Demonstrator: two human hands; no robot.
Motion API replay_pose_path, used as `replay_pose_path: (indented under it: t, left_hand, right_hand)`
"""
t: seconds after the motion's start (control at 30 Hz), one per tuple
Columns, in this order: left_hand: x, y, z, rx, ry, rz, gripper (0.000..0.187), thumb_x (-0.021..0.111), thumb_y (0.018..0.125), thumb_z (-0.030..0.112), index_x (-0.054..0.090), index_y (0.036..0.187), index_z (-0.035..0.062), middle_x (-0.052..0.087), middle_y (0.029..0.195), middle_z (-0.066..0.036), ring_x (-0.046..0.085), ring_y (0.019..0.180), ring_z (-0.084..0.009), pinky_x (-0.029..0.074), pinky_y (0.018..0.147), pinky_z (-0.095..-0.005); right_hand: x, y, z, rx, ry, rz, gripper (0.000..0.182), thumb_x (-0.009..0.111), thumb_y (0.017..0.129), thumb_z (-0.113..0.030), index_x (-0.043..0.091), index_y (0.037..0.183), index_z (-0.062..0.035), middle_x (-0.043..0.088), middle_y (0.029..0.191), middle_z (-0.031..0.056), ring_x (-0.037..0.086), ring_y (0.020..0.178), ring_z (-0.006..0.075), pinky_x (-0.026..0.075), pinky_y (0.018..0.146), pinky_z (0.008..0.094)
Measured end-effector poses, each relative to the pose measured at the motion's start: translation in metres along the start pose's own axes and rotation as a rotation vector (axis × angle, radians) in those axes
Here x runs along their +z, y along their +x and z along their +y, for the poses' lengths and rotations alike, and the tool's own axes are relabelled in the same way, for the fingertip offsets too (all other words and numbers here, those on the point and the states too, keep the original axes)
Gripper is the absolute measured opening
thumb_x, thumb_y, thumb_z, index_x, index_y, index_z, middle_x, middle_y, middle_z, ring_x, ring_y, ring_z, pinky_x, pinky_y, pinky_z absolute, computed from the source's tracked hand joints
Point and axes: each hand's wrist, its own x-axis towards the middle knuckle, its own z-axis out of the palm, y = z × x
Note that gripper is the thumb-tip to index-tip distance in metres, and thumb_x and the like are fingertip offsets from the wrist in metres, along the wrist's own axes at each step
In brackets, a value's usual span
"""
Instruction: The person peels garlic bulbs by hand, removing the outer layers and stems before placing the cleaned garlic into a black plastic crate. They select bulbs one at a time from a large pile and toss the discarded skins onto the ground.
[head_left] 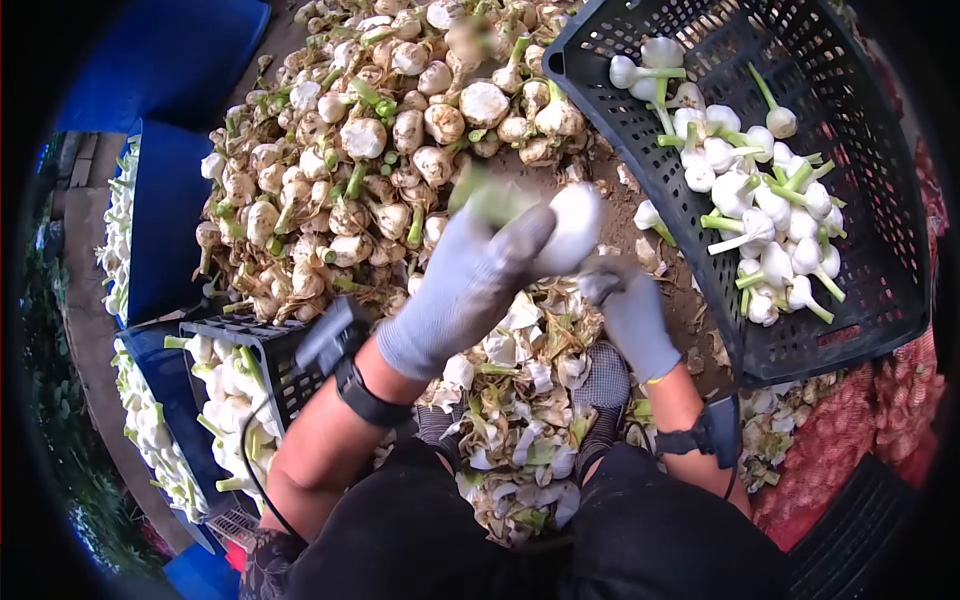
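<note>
My left hand, in a grey glove, is wrapped round a white garlic bulb. The bulb's green stem sticks out behind the fingers and is blurred by motion. Just below and to the right of the bulb is my right hand, gloved too, with its fingers curled in. Its dark fingertips are close together, and whatever they may hold is hidden. Beneath both hands, peeled skins lie heaped between my feet.
Ahead lies a big heap of unpeeled garlic. At right, a tilted black crate holds several clean bulbs; one garlic bulb lies beside it. Another filled crate stands at left near blue bins. Red mesh sacks sit lower right.
</note>
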Motion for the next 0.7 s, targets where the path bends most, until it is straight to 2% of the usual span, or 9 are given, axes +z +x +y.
replay_pose_path:
  t: [0.07, 0.13, 0.23, 0.3, 0.33, 0.37, 0.43, 0.5, 0.7]
  left_hand:
    - [0.026, 0.019, 0.048, 0.145, -0.101, -0.053, 0.054, 0.069, 0.09, 0.034, 0.048, 0.13, 0.0041, 0.06, 0.123, -0.013, 0.064, 0.108, -0.0244, 0.056, 0.09, -0.0361]
    - [0.028, 0.031, 0.069, 0.313, -0.014, 0.05, 0.054, 0.067, 0.092, 0.028, 0.047, 0.134, 0.0023, 0.061, 0.123, -0.011, 0.064, 0.108, -0.0225, 0.055, 0.092, -0.0325]
    - [-0.001, 0.017, 0.045, 0.044, 0.44, 0.108, 0.034, 0.066, 0.09, 0.01, 0.059, 0.121, -0.0015, 0.066, 0.105, -0.006, 0.062, 0.093, -0.0113, 0.052, 0.078, -0.0243]
    - [0.004, 0.0, 0.002, -0.1, 0.344, 0.003, 0.03, 0.066, 0.091, 0.013, 0.062, 0.118, -0.0003, 0.067, 0.099, -0.003, 0.061, 0.086, -0.0085, 0.051, 0.074, -0.0229]
    - [0.009, -0.006, -0.004, -0.132, 0.25, 0.036, 0.03, 0.067, 0.091, 0.014, 0.062, 0.117, -0.0002, 0.067, 0.097, -0.002, 0.061, 0.084, -0.0076, 0.051, 0.073, -0.0224]
    - [0.012, -0.012, -0.008, -0.165, 0.156, 0.073, 0.03, 0.067, 0.091, 0.015, 0.062, 0.116, 0.0, 0.067, 0.095, -0.002, 0.06, 0.081, -0.0068, 0.05, 0.071, -0.022]
    - [0.008, -0.017, -0.018, -0.111, 0.18, 0.099, 0.029, 0.066, 0.094, 0.019, 0.064, 0.114, -0.0009, 0.069, 0.093, -0.004, 0.063, 0.072, -0.0088, 0.052, 0.064, -0.0233]
    - [0.005, -0.023, -0.016, -0.206, 0.095, 0.084, 0.027, 0.064, 0.095, 0.019, 0.064, 0.114, -0.0009, 0.069, 0.092, -0.004, 0.064, 0.073, -0.0097, 0.053, 0.066, -0.0239]
    - [0.006, -0.029, -0.024, -0.04, 0.179, 0.066, 0.026, 0.062, 0.095, 0.017, 0.065, 0.114, -0.0017, 0.067, 0.097, -0.005, 0.064, 0.076, -0.0096, 0.053, 0.068, -0.0254]
  right_hand:
    - [0.01, -0.005, -0.009, -0.061, -0.083, -0.227, 0.047, 0.046, 0.082, 0.013, 0.059, 0.124, -0.0016, 0.07, 0.091, 0.0107, 0.062, 0.078, 0.0117, 0.05, 0.076, 0.0233]
    - [0.021, -0.004, -0.047, 0.043, 0.019, -0.198, 0.044, 0.048, 0.085, 0.008, 0.058, 0.127, -0.0028, 0.069, 0.087, 0.0084, 0.06, 0.078, 0.0096, 0.049, 0.077, 0.0225]
    - [0.013, 0.015, -0.07, 0.15, -0.009, -0.159, 0.043, 0.05, 0.093, 0.0, 0.053, 0.136, -0.0055, 0.063, 0.085, 0.0021, 0.057, 0.083, 0.0054, 0.049, 0.081, 0.0221]
    - [0.009, 0.023, -0.067, -0.093, 0.402, -0.278, 0.044, 0.044, 0.103, -0.023, 0.045, 0.14, 0.0013, 0.062, 0.107, 0.0014, 0.056, 0.099, 0.0028, 0.045, 0.087, 0.0192]
    - [0.012, 0.025, -0.061, -0.152, 0.438, -0.349, 0.058, 0.039, 0.104, -0.041, 0.044, 0.14, 0.0026, 0.062, 0.11, 0.0026, 0.056, 0.102, 0.0066, 0.043, 0.093, 0.0232]
    - [0.015, 0.02, -0.06, -0.139, 0.436, -0.362, 0.058, 0.039, 0.104, -0.041, 0.044, 0.14, 0.0026, 0.062, 0.11, 0.0026, 0.056, 0.102, 0.0066, 0.043, 0.093, 0.0232]
    - [0.028, 0.009, -0.084, 0.01, 0.564, -0.384, 0.072, 0.06, 0.092, -0.049, 0.04, 0.144, -0.0025, 0.063, 0.112, 0.0072, 0.059, 0.095, 0.0107, 0.048, 0.09, 0.024]
    - [0.033, 0.01, -0.066, 0.064, 0.667, -0.502, 0.078, 0.052, 0.093, -0.058, 0.038, 0.144, -0.0001, 0.063, 0.119, 0.0096, 0.062, 0.098, 0.0142, 0.049, 0.093, 0.0292]
    - [0.043, 0.002, -0.062, 0.219, 0.981, -0.523, 0.08, 0.043, 0.094, -0.064, 0.043, 0.139, 0.0016, 0.058, 0.123, 0.0118, 0.057, 0.11, 0.0192, 0.045, 0.099, 0.0369]
